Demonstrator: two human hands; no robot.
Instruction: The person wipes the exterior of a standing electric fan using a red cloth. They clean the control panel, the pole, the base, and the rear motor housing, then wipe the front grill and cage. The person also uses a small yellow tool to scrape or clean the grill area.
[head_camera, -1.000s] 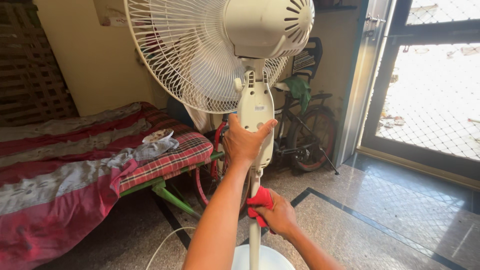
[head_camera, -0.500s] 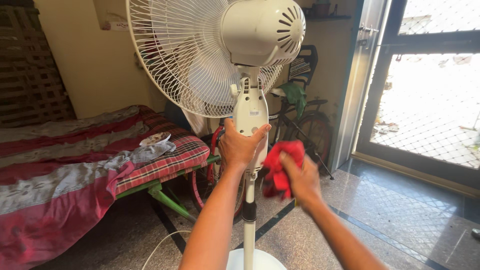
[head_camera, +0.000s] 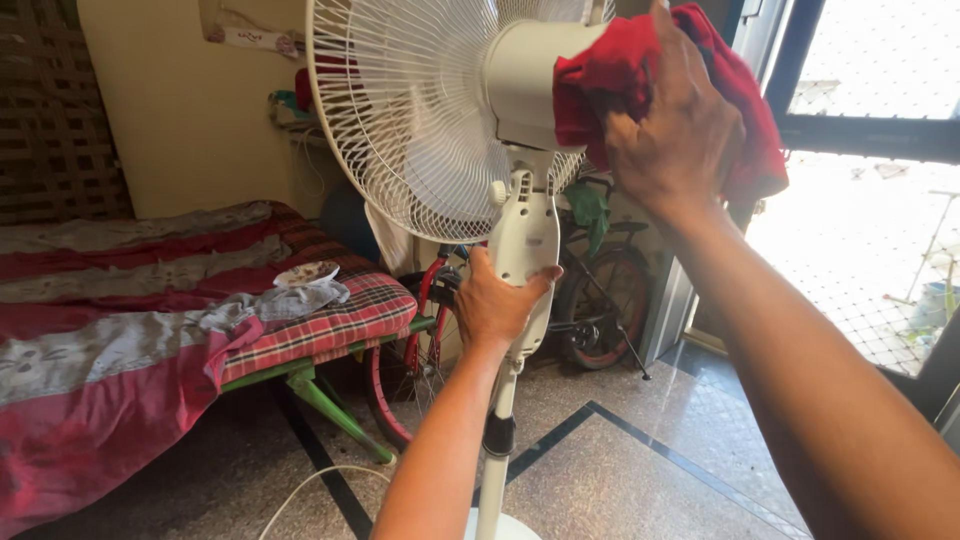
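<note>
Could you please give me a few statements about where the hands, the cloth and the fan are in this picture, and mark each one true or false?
1. The right hand presses a red cloth against the fan's motor housing. True.
2. The left hand rests flat on the bed. False: its grip is around the fan's white neck, below the housing.
3. The fan's wire guard faces the bed. True.
4. The red cloth lies on the floor by the fan's pole. False: it is held up at the housing.
5. A bicycle stands behind the fan. True.
</note>
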